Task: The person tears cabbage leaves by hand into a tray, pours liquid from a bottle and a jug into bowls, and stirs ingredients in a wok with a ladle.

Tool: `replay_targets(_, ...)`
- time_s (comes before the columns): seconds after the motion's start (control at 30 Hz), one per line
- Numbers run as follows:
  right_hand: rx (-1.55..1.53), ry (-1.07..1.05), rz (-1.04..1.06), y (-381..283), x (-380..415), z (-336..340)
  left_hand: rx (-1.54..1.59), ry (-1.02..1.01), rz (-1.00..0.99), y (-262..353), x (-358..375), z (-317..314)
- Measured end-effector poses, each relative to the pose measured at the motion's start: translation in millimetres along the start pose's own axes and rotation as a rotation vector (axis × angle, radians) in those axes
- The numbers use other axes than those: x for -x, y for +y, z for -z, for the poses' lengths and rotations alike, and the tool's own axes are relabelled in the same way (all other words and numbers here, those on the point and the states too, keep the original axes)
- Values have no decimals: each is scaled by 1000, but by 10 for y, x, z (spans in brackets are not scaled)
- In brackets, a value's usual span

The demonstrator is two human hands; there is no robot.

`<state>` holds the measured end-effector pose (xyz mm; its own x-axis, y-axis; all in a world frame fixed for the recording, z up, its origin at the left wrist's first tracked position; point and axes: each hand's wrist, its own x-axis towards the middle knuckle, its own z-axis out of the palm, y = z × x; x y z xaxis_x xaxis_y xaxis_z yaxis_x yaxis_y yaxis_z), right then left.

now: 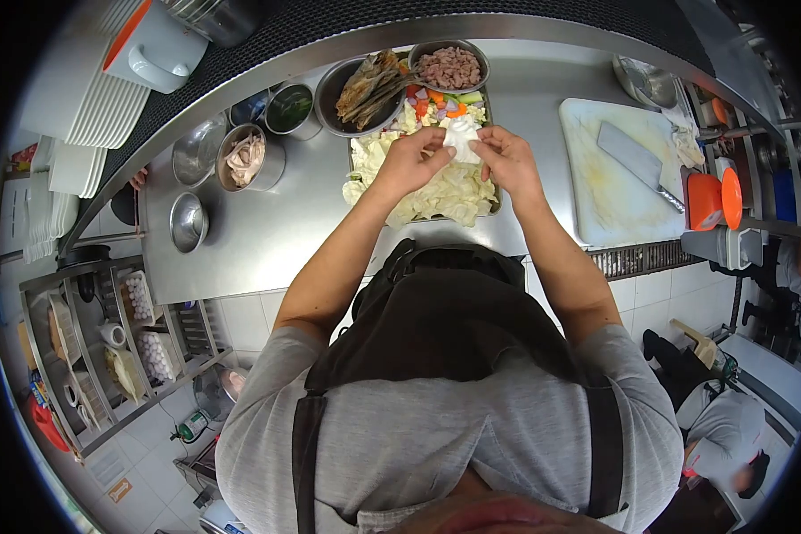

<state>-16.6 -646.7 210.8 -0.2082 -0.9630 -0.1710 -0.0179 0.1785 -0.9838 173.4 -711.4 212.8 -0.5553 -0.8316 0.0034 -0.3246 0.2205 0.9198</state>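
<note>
Between my two hands is a white crumpled piece (461, 141), thin and soft-looking; its exact kind I cannot make out. My left hand (416, 160) pinches its left side with thumb and fingers. On the opposite side, my right hand (507, 158) grips the edge the same way. Directly below both hands lies a metal tray (495, 206) heaped with pale cut cabbage (445, 198). Chopped carrot, onion and green pieces (436, 105) show at the tray's far end, partly covered by my hands and the bowls.
Behind the tray stand a bowl of dried fish (374, 89) and a bowl of diced meat (449, 68). At right, a cleaver (632, 156) rests on a white cutting board (587, 209). Several metal bowls and pots (271, 165) stand left. An overhead shelf (329, 44) spans the far side.
</note>
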Motion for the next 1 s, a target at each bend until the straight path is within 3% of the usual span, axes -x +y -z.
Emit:
replay_targets(0.17, -103, -78, -60, -1, 154, -72, 360, -82, 240, -25, 64, 35)
replay_targets(0.27, -56, -111, -32, 185, 288, -113, 191, -236, 339, -28, 185, 143)
replay_targets(0.3, -1, -125, -52, 233, 342, -98, 191, -236, 337, -41, 245, 175)
replay_targets(0.37, 54, -143, -76, 252, 367, -24, 48, -109, 24, -133, 387, 250)
replay_targets(0.5, 181, 71, 0, 234, 244, 226, -69, 122, 103, -496, 475, 683)
replay_targets(0.57, 230, 182, 68, 69, 207, 243, -292, 308, 90, -672, 454, 866)
replay_targets(0.7, 302, 215, 57, 112, -45, 226, -461, 304, 261, -767, 291, 957)
replay_targets(0.77, 764, 62, 215, 216, -127, 222, -656, 198, 304, -724, 202, 844)
replay_targets(0.87, 863, 38, 228, 175, -184, 287, -588, 117, 367, -661, 158, 686)
replay_targets(0.93, 827, 79, 272, 146, -179, 329, -577, 119, 366, -653, 231, 551)
replay_targets(1.0, 787, 124, 315, 133, -141, 335, -514, 76, 118, -717, 319, 434)
